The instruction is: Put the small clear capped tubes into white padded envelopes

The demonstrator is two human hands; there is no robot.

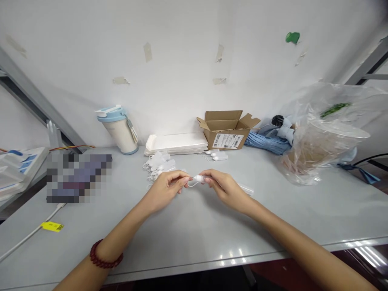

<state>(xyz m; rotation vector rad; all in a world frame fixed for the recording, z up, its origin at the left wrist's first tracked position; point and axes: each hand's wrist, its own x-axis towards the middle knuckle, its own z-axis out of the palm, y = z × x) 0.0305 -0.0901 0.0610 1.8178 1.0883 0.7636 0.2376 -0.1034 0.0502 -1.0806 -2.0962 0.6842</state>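
Above the middle of the table, my right hand [226, 188] pinches a small white squeeze bottle [199, 178] with a pointed nozzle aimed left. Its body is mostly hidden by my fingers. A thin white loop hangs just below the nozzle. My left hand [169, 186] is closed at the nozzle's tip, thumb against fingers. A thin dark line shows between fingertips and nozzle, too small to name. Behind my left hand lies a pile of similar small white bottles [160, 161] with loops. A clear tube-like piece [247, 189] lies beyond my right hand.
At the back stand a cream tumbler [121, 133], a stack of white envelopes [178, 142] and an open cardboard box [228, 131]. More small bottles [218, 155] lie before the box. Blue cloth [268, 141] and a plastic-wrapped tub [321, 141] are right; a blurred-out object [80, 178] lies left.
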